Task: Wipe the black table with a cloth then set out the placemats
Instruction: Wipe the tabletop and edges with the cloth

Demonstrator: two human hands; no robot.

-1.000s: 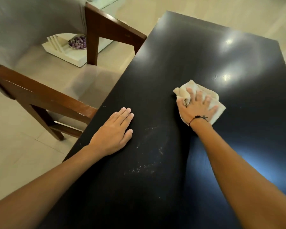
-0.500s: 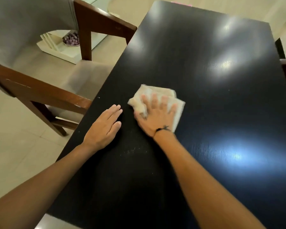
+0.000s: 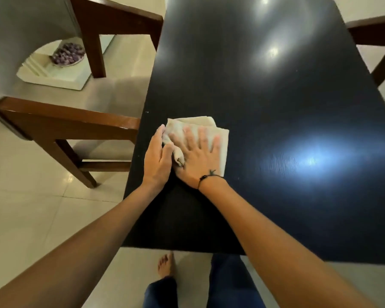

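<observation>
The glossy black table (image 3: pixel 276 107) fills the middle and right of the head view. A folded cream cloth (image 3: pixel 200 125) lies flat near its left edge. My right hand (image 3: pixel 198 156) presses down on the cloth with fingers spread. My left hand (image 3: pixel 157 158) rests on the table's left edge, its side against the cloth and my right hand, fingers together. No placemats are in view.
A wooden chair with a grey seat (image 3: pixel 65 121) stands tight against the table's left side. Another wooden chair (image 3: pixel 376 36) is at the right edge. A white low stand with a bowl of purple items (image 3: pixel 67 55) sits on the tiled floor. My bare foot (image 3: pixel 166 263) is below the table's near edge.
My right hand has slid the cloth leftward and nearer, up against my left hand at the table's left edge. The crumbs seen earlier on the table are no longer visible.
</observation>
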